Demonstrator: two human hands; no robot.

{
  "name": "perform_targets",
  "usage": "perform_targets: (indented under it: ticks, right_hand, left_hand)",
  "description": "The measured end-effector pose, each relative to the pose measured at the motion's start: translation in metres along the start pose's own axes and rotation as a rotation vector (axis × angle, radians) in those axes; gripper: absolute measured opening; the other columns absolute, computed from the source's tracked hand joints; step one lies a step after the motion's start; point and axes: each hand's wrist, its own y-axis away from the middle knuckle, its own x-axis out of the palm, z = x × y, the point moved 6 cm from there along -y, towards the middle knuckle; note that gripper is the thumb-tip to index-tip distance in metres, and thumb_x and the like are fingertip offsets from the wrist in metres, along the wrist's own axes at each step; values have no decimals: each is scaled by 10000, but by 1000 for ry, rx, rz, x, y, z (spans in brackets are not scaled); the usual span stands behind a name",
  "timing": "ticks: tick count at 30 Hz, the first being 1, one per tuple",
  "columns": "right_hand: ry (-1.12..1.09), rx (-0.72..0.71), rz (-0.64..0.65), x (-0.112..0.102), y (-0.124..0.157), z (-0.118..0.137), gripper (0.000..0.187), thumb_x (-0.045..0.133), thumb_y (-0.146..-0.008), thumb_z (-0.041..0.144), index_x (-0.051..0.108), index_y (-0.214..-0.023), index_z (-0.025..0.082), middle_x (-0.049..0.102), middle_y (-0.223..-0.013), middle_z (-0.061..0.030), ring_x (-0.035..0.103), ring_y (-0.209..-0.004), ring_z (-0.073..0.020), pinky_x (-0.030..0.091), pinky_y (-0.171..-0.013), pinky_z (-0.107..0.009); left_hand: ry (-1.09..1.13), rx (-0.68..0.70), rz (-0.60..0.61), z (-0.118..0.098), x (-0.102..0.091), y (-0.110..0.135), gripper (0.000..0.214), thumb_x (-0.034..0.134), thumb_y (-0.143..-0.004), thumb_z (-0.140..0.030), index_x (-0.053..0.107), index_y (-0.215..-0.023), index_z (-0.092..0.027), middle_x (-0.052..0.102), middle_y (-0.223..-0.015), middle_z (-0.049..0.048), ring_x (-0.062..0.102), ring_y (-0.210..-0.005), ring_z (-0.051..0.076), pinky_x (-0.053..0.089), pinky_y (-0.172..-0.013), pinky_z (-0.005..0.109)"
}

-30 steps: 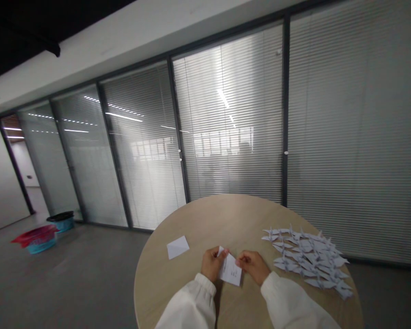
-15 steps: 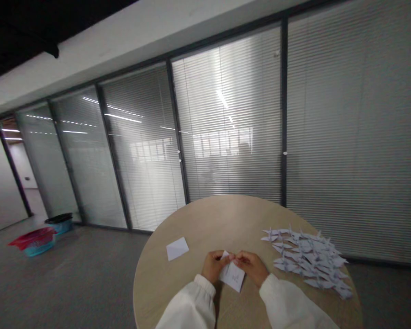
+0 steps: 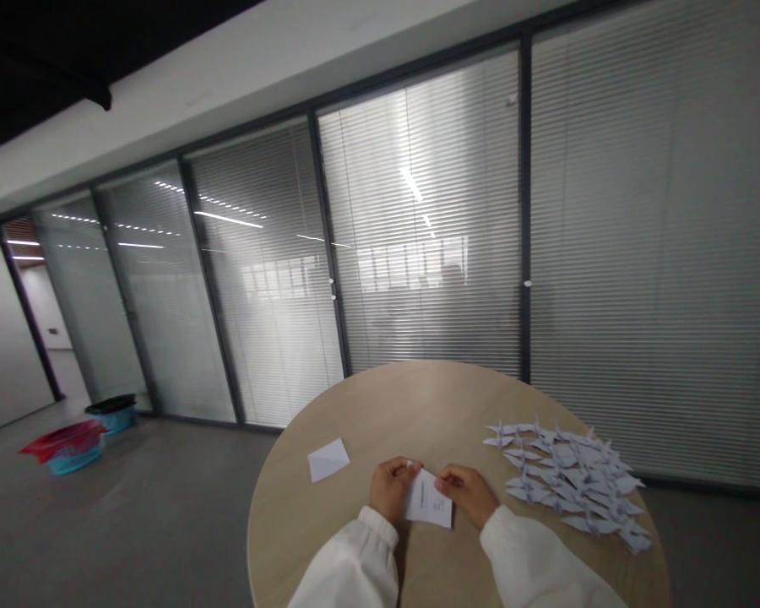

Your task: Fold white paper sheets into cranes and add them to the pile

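Observation:
Between my two hands is a small folded sheet of white paper (image 3: 428, 503) with some print on its upper face. My left hand (image 3: 393, 488) pinches its left upper corner between thumb and fingers. At the right upper edge, my right hand (image 3: 469, 493) has its fingers closed on the paper too. Off to the right lies a dense group of folded white paper cranes (image 3: 570, 477), set in rough rows. A separate white sheet (image 3: 328, 460) with a crease rests flat to the left of my hands.
Everything sits on a round wooden table (image 3: 418, 397). Behind it runs a glass partition with blinds (image 3: 418, 321). On the grey floor at left stand a blue bin with a red liner (image 3: 69, 447) and another with a black liner (image 3: 115, 412).
The paper has turned in my hands, its lower edge now more level. My left hand has shifted slightly up and left, and my hands are farther apart.

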Motion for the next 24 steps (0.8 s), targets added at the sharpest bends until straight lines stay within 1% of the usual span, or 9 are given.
perform_targets:
  ticks: [3, 5, 9, 12, 15, 20, 22, 24]
  right_hand:
    - [-37, -7, -4, -1, -2, -2, 380, 554, -625, 522, 607, -646, 147, 643, -614, -34, 574, -607, -173, 433, -578, -261]
    - [-63, 2, -55, -6, -4, -3, 385, 547, -625, 530, 600, -632, 149, 636, -601, -28, 570, -604, -173, 430, -571, -257]
    - [-102, 9, -186, -21, -4, -3, 362, 539, -631, 518, 585, -618, 159, 613, -572, -13, 554, -589, -169, 418, -550, -247]
    - [-58, -12, -241, -29, -4, 0, 331, 529, -648, 492, 572, -608, 166, 591, -557, -3, 534, -566, -157, 405, -534, -236]
    - [30, -35, -218, -29, -2, 3, 307, 510, -676, 464, 573, -611, 170, 585, -563, -2, 524, -559, -149, 402, -535, -231]
    - [143, -93, -133, -15, 1, 12, 279, 495, -709, 416, 592, -629, 167, 596, -582, -14, 536, -575, -150, 416, -545, -232]
    - [147, -136, -113, -10, 3, 18, 257, 491, -725, 392, 613, -694, 168, 619, -657, -29, 559, -638, -160, 443, -608, -247]
    - [135, -186, -108, -9, 5, 25, 250, 477, -746, 357, 618, -853, 180, 631, -787, -47, 572, -734, -168, 456, -697, -267]
  left_hand:
    - [-6, 41, -31, -1, -6, -4, 309, 634, -584, -411, 598, -525, -110, 455, -388, -42, 381, -381, 67, 251, -391, 184]
    - [6, 34, -30, 1, -7, -6, 301, 651, -566, -402, 610, -535, -105, 457, -388, -42, 378, -383, 64, 256, -392, 182]
    - [63, -44, -5, 9, -4, -7, 328, 683, -511, -413, 637, -595, -99, 535, -444, -12, 447, -415, 84, 334, -423, 197]
    - [60, -112, 78, 16, 4, -4, 360, 695, -482, -440, 632, -590, -102, 562, -464, 2, 481, -418, 100, 380, -443, 221]
    - [-10, -136, 175, 20, 10, -1, 387, 701, -461, -462, 632, -586, -102, 572, -471, 7, 485, -414, 104, 387, -449, 231]
    - [-182, -90, 331, 19, 16, 3, 392, 691, -479, -471, 647, -550, -88, 520, -420, -15, 423, -417, 83, 308, -434, 205]
    - [-188, -84, 397, 21, 19, 4, 394, 684, -494, -472, 654, -563, -86, 507, -421, -22, 397, -412, 72, 280, -425, 197]
    - [-159, -87, 405, 24, 19, 3, 408, 675, -502, -482, 660, -586, -83, 521, -441, -17, 399, -415, 70, 277, -427, 195]
